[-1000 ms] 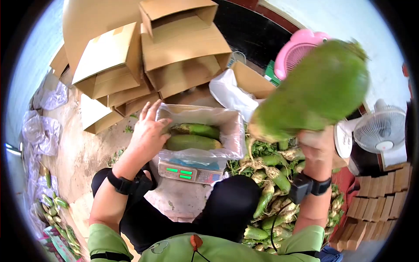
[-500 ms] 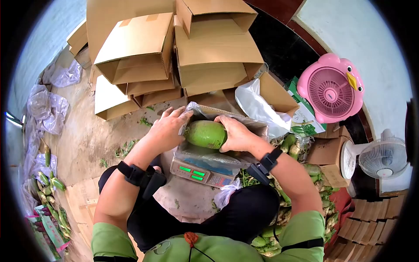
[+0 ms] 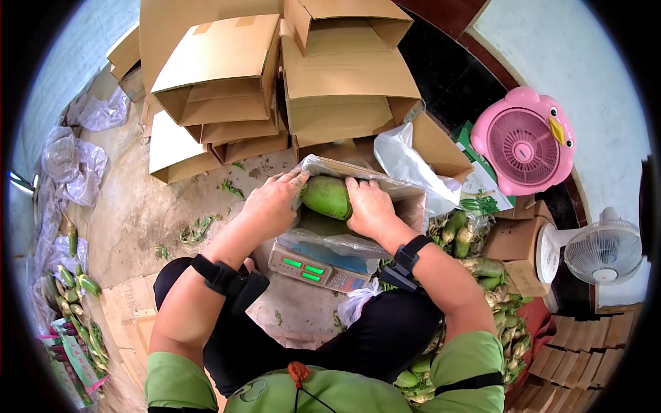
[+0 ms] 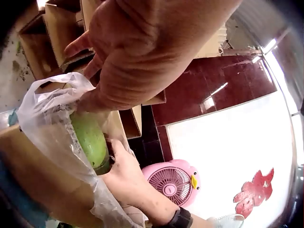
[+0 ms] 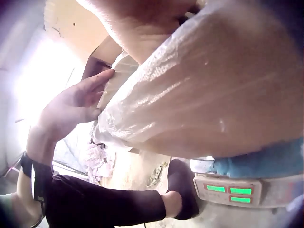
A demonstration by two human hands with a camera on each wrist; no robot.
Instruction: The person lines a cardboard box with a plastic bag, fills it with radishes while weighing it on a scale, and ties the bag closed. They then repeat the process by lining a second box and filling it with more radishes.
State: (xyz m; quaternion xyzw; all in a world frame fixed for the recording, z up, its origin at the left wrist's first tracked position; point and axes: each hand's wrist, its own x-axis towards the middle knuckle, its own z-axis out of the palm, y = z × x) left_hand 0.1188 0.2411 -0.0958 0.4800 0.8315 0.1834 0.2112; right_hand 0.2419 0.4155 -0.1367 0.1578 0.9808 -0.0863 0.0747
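A plastic-lined cardboard box [image 3: 411, 206] sits on a digital scale [image 3: 318, 270] with green displays, in front of the person's knees. Inside it a large green radish [image 3: 326, 197] lies across the opening, low between the walls. My right hand [image 3: 372, 210] reaches into the box and grips the radish's right end, thumb and fingers around it. At the left corner my left hand [image 3: 273, 204] holds the lined rim; the right wrist view has its thumb and fingers on either side of the edge. The clear plastic liner [image 4: 61, 133] hangs over the box wall.
Stacked open cartons [image 3: 220, 76] stand beyond the box. At the right are a pink fan [image 3: 527, 148], a white fan [image 3: 602, 244] and a pile of radishes [image 3: 506, 323]. Plastic bags [image 3: 72, 162] and more radishes [image 3: 76, 289] lie along the left wall.
The radish came from the raised right hand at the right into the box and has sunk lower. The left hand stays at the box's left rim. The head view swung right.
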